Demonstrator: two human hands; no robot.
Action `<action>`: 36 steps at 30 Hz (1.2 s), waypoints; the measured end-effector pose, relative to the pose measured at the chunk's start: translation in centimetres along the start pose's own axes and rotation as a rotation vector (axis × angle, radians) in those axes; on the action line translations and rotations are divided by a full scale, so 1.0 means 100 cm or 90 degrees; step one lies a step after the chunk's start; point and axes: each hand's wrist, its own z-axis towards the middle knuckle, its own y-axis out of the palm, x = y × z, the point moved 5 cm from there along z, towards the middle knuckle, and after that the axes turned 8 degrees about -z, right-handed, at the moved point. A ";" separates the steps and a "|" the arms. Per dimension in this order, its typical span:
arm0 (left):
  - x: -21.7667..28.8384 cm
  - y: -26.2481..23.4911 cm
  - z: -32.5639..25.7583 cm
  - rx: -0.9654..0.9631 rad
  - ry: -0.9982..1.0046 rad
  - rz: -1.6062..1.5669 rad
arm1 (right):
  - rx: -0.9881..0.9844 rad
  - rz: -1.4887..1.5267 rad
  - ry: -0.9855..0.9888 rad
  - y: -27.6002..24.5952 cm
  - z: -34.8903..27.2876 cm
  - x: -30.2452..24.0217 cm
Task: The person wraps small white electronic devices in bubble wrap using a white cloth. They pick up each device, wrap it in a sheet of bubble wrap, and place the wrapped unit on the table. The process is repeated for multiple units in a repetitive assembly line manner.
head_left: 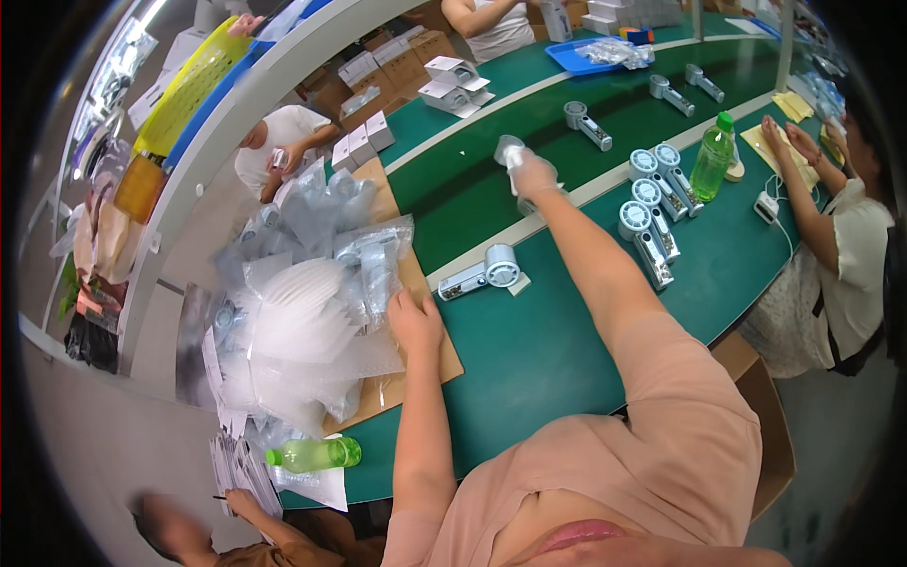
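Observation:
My right hand (536, 180) reaches out over the green conveyor belt. It is closed on a whitish thing in a clear plastic bag (511, 151); motion and the film blur what is inside. On the brown cardboard sheet (439, 342), my left hand (416, 323) rests with fingers and thumb apart, the fingertips beside a clear plastic bag (380, 274). Just right of that hand, a light-blue handheld fan (501, 266) lies on the green table. Several more handheld fans (645, 224) lie grouped to the right of my right forearm.
Stacked foam sleeves (293, 326) and bagged items cover the left side. Green bottles stand at right (713, 156) and lie at lower left (316, 455). More fans (588, 126) sit on the belt, beyond which is a blue tray (576, 59). Other people work around the table.

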 end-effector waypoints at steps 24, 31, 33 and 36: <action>0.088 -0.090 -0.138 -0.155 -0.136 -0.381 | -0.242 1.088 0.234 -0.158 -0.304 -0.066; 0.090 -0.093 -0.166 -0.248 -0.002 -0.146 | -0.202 0.086 -0.493 -0.161 -0.348 -0.136; 0.086 -0.092 -0.171 -0.228 -0.034 -0.188 | -0.266 0.038 -0.485 -0.150 -0.355 -0.142; 0.075 -0.088 -0.172 -0.342 -0.080 -0.117 | -0.235 0.085 -0.428 -0.136 -0.346 -0.137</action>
